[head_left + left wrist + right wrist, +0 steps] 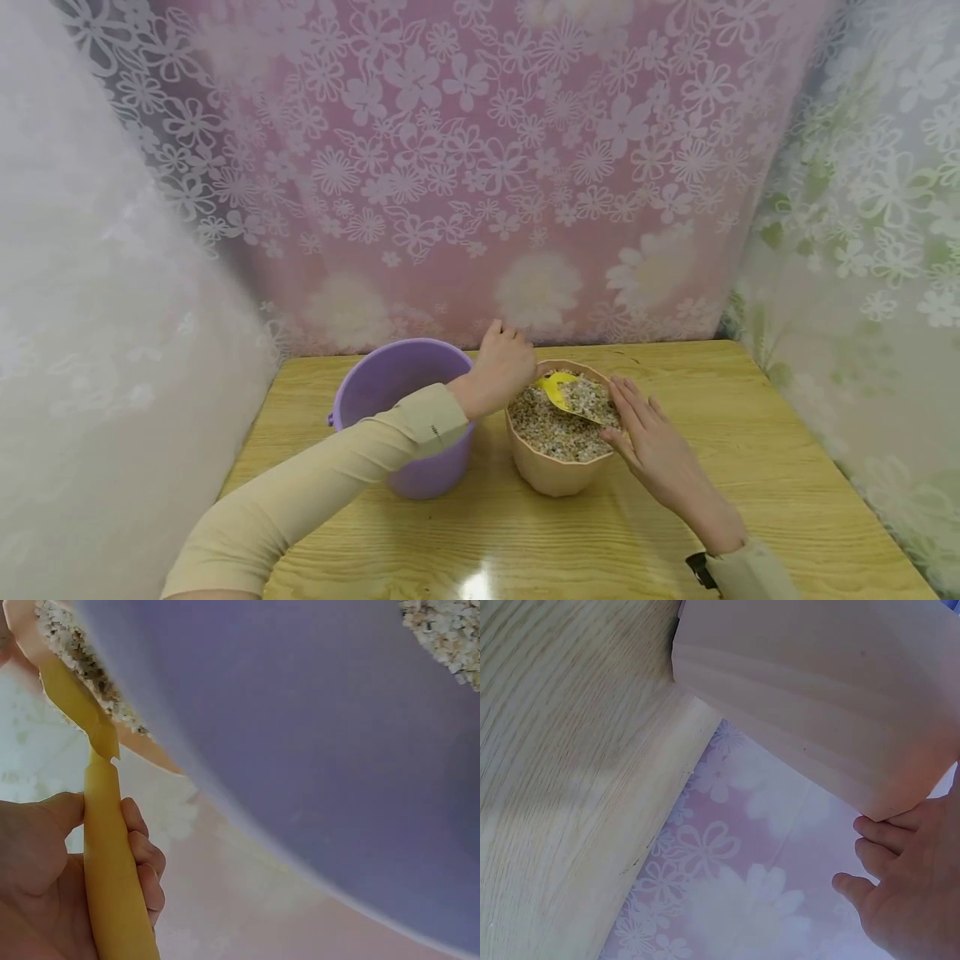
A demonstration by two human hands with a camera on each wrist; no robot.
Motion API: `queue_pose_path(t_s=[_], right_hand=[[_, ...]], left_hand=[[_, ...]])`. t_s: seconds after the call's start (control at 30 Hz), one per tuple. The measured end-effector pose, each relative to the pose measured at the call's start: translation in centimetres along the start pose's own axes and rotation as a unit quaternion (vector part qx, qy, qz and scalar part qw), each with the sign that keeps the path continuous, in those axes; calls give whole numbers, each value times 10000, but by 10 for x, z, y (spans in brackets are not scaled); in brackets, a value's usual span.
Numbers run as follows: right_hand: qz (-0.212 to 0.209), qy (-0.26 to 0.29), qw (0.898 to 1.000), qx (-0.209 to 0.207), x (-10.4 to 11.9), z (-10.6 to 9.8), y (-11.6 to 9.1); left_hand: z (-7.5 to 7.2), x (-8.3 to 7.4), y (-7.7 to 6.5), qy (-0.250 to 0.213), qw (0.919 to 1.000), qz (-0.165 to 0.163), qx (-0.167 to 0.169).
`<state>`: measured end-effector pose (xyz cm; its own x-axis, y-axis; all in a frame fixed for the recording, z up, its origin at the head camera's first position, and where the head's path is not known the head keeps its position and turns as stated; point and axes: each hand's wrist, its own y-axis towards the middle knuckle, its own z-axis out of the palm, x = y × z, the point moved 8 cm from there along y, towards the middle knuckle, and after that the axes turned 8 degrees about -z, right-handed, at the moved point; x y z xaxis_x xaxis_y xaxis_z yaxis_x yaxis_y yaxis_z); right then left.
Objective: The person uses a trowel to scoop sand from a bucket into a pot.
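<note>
A yellow hand trowel point(555, 388) has its blade over the peach plant pot point(558, 478), loaded with coarse gravel point(562, 437) like that filling the pot nearly to its rim. My left hand point(501, 371) grips the trowel's handle point(116, 862), thumb on one side and fingers curled round the other. On the pot's right side, my right hand point(660, 454) rests with extended fingers against the rim; in the right wrist view its fingers point(881, 844) lie along the pot's upper edge. The left forearm crosses over the purple bucket point(438, 477).
The purple bucket stands left of the pot, with some pale gravel point(450, 637) inside it in the left wrist view. Both stand on a wooden table point(480, 533). Flowered curtains point(480, 167) enclose the table at the back and sides.
</note>
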<state>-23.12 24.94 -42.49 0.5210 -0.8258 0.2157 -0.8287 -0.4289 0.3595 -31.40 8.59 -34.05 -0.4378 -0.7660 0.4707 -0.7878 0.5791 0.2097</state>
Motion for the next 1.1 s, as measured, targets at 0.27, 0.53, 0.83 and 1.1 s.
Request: queue_pose_path(t_s=[0.27, 0.53, 0.83, 1.1], right_hand=[[9, 8, 10000, -34, -1, 0, 0], [56, 92, 9999, -11, -2, 0, 0], [98, 112, 9999, -17, -2, -1, -1], [94, 92, 9999, 41, 0, 0, 0]], left_hand=[[-13, -10, 5, 407, 9977, 212, -504], [-12, -7, 8, 576, 9972, 322, -348], [-16, -2, 8, 891, 9937, 437, -521], [-18, 9, 7, 1249, 9898, 421, -535]])
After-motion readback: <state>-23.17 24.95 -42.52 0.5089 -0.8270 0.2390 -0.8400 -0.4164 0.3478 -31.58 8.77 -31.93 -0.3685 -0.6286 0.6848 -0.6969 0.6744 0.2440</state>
